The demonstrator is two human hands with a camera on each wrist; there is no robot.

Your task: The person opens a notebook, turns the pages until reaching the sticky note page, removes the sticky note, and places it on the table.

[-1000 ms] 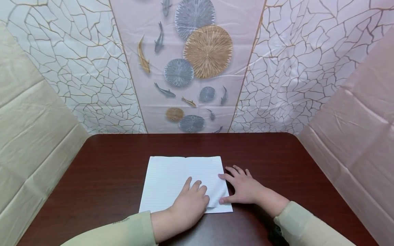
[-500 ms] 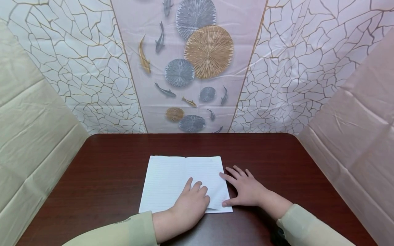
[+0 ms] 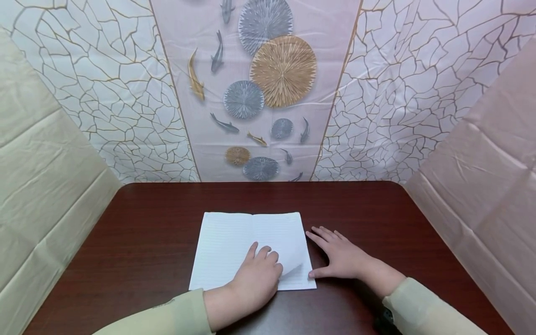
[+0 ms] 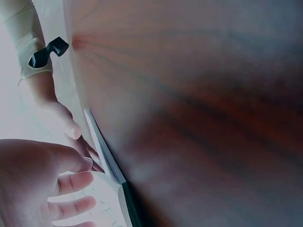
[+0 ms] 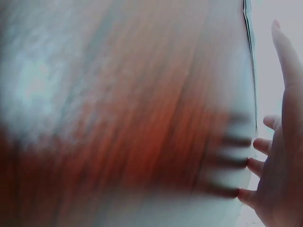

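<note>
An open notebook (image 3: 222,242) with white lined pages lies in the middle of the table in the head view. My left hand (image 3: 256,279) is over the lower part of its right half, pinching a page (image 3: 291,260) whose lower edge curls up from the sheets beneath. In the left wrist view, the thumb and fingers of the left hand (image 4: 52,184) meet the curved page beside the notebook's dark green cover (image 4: 131,208). My right hand (image 3: 341,256) lies at the notebook's right edge with fingers spread, thumb tip right at the margin. The right wrist view shows those spread fingers (image 5: 258,165).
The notebook rests on a dark reddish-brown table (image 3: 159,218). A patterned cloth wall (image 3: 259,93) with fish and round shapes stands behind it, and plain beige cloth sides (image 3: 54,186) flank it. A black device (image 3: 384,321) sits at the right wrist.
The right hand has slid right, its thumb and forefinger moving off the page to the notebook's edge. The page's lower right corner has lifted and curled left, while the left hand shifted slightly left.
</note>
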